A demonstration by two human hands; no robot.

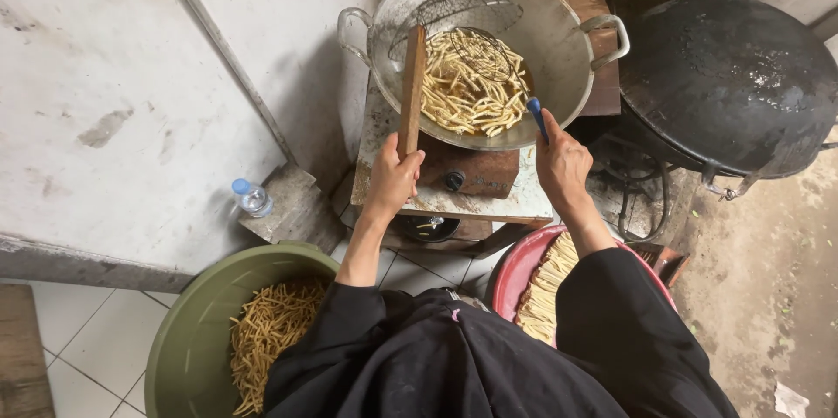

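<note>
While upright lengthwise, wooden paddle (pixel 411 91) in left hand (pixel 393 175) points into wok (pixel 559 43).

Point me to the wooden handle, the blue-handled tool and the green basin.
wooden handle (pixel 411 91), head view, mid-length of the plank-like shaft above the left hand (pixel 394 175).
blue-handled tool (pixel 536 116), head view, blue grip just above the right hand (pixel 563 165).
green basin (pixel 188 339), head view, bare inner wall on its left side.

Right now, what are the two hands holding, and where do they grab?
The left hand grips a wooden stick at its near end. The right hand holds a wire skimmer by its blue handle.
</note>
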